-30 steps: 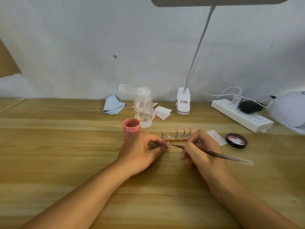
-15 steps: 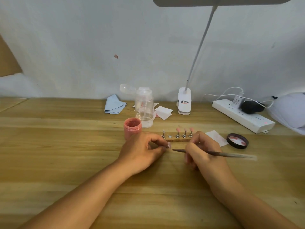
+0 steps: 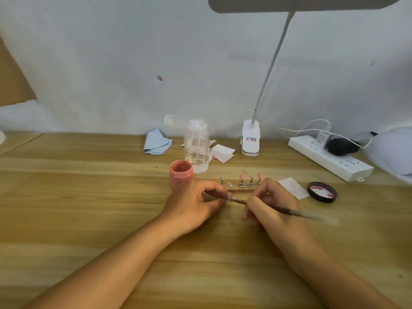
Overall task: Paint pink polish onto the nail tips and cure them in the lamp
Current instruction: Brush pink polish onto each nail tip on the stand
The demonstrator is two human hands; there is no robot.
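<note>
Head view, wooden table (image 3: 89,197). Left hand (image 3: 194,204): thumb and forefinger pinched narrowly on a small pinkish nail tip (image 3: 229,195), held just above the tabletop. Right hand (image 3: 269,206): fingers curled round a thin brush (image 3: 289,211), its front end meeting the held tip. Open pink polish jar (image 3: 180,173): just behind the left hand. Black lid (image 3: 322,192): right of the right hand. Stand strip (image 3: 242,190): behind both hands, carrying three pink tips (image 3: 250,176) on upright posts. White curing lamp (image 3: 394,150): far right edge, beside a power strip (image 3: 330,158). Clear pump bottle (image 3: 196,148) and blue cloth (image 3: 157,142): near the wall.
</note>
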